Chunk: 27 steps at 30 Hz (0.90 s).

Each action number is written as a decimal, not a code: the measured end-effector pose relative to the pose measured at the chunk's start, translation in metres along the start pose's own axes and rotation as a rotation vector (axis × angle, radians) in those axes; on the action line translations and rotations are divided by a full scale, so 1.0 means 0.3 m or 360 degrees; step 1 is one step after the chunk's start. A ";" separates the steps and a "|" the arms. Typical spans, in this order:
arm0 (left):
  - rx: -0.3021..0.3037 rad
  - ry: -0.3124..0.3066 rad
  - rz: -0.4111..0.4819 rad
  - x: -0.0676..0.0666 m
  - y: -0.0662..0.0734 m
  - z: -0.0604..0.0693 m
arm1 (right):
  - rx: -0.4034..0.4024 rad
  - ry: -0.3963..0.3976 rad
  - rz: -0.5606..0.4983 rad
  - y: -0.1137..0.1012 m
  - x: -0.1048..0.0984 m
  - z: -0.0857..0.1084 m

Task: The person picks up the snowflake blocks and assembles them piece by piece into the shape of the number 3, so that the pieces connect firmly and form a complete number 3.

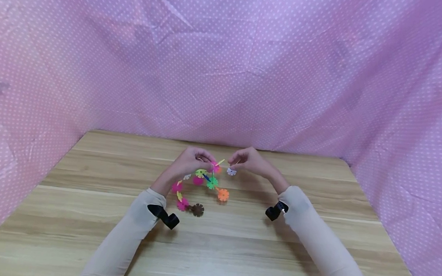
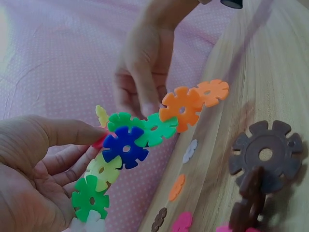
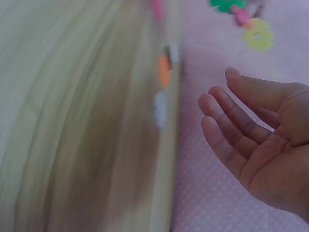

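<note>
Your left hand (image 1: pixel 194 160) pinches the linked disc chain (image 2: pixel 130 139) over the tabletop (image 1: pixel 234 250) while your right hand (image 1: pixel 252 161) hangs beside it, loose-fingered and empty, so chain-building seems in hand, the next move probably calling for the nearby white disc (image 2: pixel 190 151).

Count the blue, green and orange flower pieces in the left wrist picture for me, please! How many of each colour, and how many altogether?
Blue piece: 1
Green pieces: 3
Orange pieces: 3
Total: 7
</note>
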<state>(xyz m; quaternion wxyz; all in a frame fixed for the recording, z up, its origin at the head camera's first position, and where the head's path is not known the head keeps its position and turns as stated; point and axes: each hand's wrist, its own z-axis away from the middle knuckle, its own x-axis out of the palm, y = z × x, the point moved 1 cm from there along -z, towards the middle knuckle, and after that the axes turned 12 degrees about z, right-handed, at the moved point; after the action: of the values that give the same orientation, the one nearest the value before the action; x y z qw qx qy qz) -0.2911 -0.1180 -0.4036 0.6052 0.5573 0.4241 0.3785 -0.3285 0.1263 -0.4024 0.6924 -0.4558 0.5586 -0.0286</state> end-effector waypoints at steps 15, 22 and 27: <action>-0.0049 -0.0009 0.0051 -0.003 -0.006 -0.004 | 0.0069 -0.0154 0.0186 0.110 0.032 -0.042; -0.0050 -0.0010 0.0059 -0.004 -0.008 -0.008 | 0.0065 -0.0155 0.0177 0.129 0.043 -0.056; -0.0065 0.0004 0.0041 -0.005 -0.006 -0.005 | 0.0087 -0.0143 0.0157 0.131 0.046 -0.056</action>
<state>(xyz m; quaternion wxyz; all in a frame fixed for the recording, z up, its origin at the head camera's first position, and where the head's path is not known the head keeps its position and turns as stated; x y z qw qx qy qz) -0.2931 -0.1191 -0.4053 0.6110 0.5497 0.4098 0.3956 -0.3552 0.1316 -0.4380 0.7295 -0.4095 0.5477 0.0108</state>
